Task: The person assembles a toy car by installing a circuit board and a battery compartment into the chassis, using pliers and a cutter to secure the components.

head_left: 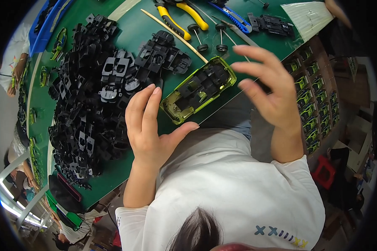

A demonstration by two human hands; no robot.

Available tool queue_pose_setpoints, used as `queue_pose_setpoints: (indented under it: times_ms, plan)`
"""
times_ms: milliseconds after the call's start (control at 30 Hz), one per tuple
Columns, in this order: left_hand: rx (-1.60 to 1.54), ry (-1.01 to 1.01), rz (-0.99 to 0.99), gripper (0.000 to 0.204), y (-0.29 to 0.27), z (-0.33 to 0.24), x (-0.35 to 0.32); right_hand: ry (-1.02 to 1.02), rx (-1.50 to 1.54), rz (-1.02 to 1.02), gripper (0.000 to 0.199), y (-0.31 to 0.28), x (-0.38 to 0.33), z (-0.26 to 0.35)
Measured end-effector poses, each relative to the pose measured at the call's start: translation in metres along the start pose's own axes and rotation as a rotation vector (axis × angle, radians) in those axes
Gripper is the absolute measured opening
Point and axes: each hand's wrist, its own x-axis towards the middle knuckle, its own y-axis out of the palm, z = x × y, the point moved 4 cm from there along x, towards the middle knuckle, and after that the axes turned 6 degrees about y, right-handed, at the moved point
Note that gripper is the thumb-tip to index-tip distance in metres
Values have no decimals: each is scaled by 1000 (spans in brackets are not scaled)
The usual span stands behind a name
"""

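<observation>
A lime-green toy car body (199,90) lies upside down on the green table (132,25), its black inner parts showing. My left hand (151,125) hovers just left of it, fingers straight and apart, holding nothing. Open and empty, my right hand (266,85) sits to the right of the car, near its end but not touching it. A large heap of black plastic chassis parts (92,96) lies left of my left hand.
Yellow-handled pliers (180,16), a blue utility knife (232,16), two wheel axles (209,37), a thin stick (174,33) and a black chassis (272,24) lie at the far edge. Trays of green cars (314,96) stand at right. Other people work at left.
</observation>
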Motion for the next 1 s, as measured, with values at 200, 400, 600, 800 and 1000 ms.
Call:
queue_pose_setpoints:
  times_ms: [200,400,600,800,1000]
  plan:
    - [6,22,-41,78,-9,1,-1,71,-39,-334,18,-60,2,-32]
    - [-22,32,-97,53,-20,5,-7,110,-22,-191,14,-46,26,-26]
    - [-20,67,-245,33,-57,-3,-16,-41,-94,2,14,-7,53,15]
    - [752,-294,-686,7,-220,44,-82,11,-34,66,17,-13,52,-27]
    - [1051,-958,-496,18,-408,211,-251,-10,-12,75,16,-3,58,-10]
